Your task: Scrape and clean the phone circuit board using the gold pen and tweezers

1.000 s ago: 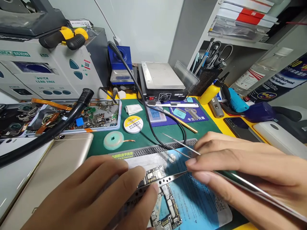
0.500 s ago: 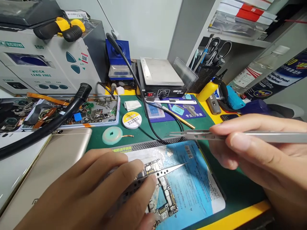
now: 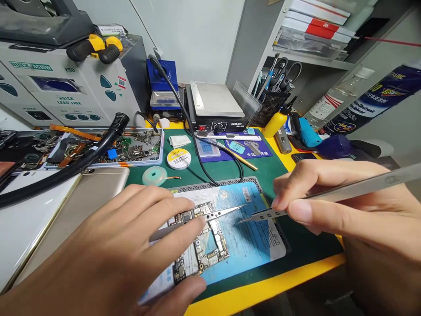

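Note:
My left hand (image 3: 125,237) is closed around pointed metal tweezers (image 3: 226,211) with round holes, and their tip points right. Under its fingers lies a phone circuit board (image 3: 219,237), partly covered by that hand. The board rests on a blue and white printed sheet (image 3: 253,241). At the right, my right hand (image 3: 342,215) pinches a second pair of metal tweezers (image 3: 362,186) with slotted arms. Their fine tips hang over the sheet, just right of and below the first tweezers' tip. Nothing visible is between either pair of tips.
A green mat (image 3: 305,241) covers the desk. A black hose (image 3: 82,162) crosses a tray of parts (image 3: 154,161) at left. Behind stand a hot-air station (image 3: 66,87) and a heating plate (image 3: 217,98). A solder wick spool (image 3: 154,175) and yellow bottle (image 3: 278,120) are nearby.
The right hand's tweezers have come down and tilted, with their tips now lower over the sheet. The left hand still holds its tweezers over the board. The camera view has shifted slightly.

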### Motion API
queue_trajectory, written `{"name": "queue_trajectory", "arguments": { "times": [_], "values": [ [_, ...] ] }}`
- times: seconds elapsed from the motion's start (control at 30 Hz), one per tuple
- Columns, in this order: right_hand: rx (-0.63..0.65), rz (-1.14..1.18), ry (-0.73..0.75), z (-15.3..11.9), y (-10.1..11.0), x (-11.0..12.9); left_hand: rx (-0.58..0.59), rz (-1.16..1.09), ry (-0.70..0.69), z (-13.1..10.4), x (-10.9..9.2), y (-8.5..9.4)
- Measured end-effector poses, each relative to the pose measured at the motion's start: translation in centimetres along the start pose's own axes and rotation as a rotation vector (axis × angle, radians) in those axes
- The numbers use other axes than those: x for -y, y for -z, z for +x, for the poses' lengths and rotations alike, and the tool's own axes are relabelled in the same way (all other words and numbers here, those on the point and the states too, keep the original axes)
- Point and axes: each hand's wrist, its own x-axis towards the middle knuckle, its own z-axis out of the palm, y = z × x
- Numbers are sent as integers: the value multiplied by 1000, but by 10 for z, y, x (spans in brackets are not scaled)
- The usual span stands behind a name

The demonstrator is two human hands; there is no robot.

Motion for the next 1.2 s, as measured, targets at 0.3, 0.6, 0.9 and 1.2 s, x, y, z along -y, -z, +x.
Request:
{"name": "queue_trajectory", "arguments": {
  "times": [0.3, 0.6, 0.9, 1.2],
  "values": [
    [24, -106, 138, 0, -2, -11, 4, -73, 16, 2, -5, 9],
    [89, -167, 151, 8, 1, -14, -44, -164, 4, 4, -4, 12],
    [134, -144, 117, 8, 1, -15, -129, -195, 174, 20, -8, 1],
    [139, -166, 127, 9, 1, -14, -132, -258, 215, 22, -6, 3]
  ]
}}
